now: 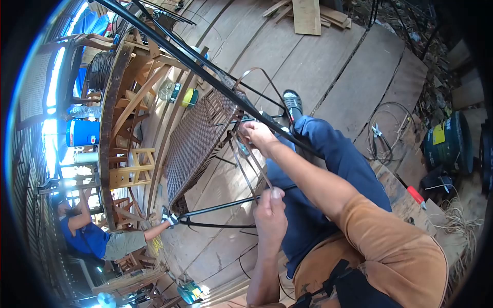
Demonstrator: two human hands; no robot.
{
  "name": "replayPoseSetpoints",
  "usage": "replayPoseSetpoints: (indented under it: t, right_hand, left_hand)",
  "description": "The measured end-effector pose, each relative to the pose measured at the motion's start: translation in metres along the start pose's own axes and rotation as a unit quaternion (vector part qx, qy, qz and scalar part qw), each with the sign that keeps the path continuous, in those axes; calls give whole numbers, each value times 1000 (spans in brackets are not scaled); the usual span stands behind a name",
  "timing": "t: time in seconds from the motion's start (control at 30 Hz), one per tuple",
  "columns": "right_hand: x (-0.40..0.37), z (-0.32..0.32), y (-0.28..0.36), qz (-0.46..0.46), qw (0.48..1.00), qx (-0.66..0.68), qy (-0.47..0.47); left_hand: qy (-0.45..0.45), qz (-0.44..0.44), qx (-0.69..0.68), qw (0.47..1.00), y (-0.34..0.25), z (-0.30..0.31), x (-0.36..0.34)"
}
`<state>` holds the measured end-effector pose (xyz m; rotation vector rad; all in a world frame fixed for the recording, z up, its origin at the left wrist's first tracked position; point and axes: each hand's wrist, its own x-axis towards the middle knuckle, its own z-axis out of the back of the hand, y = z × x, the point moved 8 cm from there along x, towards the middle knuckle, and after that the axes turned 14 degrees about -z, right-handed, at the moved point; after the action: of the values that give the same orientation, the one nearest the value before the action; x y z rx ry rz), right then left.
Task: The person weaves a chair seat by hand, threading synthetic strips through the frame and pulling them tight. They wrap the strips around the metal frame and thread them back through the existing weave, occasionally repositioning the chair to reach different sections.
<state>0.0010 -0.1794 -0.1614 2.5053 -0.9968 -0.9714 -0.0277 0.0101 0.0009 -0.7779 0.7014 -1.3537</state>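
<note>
A panel of brown woven flat strips is stretched on a black metal frame, apparently a chair, in front of my legs. My left hand is closed, thumb against fingers, on a loose brown weaving strip that runs up toward the panel's edge. At that near edge, beside a black tube, my right hand has its fingers pinched together on strip ends; its fingertips are partly hidden. Another strip arches loosely above the weave.
Pliers and coiled wire lie on the plank floor, near a red-handled tool. Wooden boards lie at the top. A long wooden frame stands left, with a blue bucket and another person beyond.
</note>
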Motion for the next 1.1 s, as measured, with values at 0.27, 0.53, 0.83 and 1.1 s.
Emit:
replayPoseSetpoints:
  t: [0.27, 0.53, 0.83, 1.1]
  right_hand:
    - [-74, -39, -4, -238, 949, 125, 167]
    - [-89, -35, 5, -68, 994, 51, -66]
    - [-85, 28, 4, 49, 942, -271, -191]
    - [-131, 10, -5, 53, 993, 51, -98]
  left_hand:
    - [130, -170, 203, 956, -14, -33, -28]
    - [206, -167, 272, 925, -15, -28, -34]
    - [-29, -312, 356, 880, -61, 76, 108]
    - [9, -326, 371, 870, -25, 56, 144]
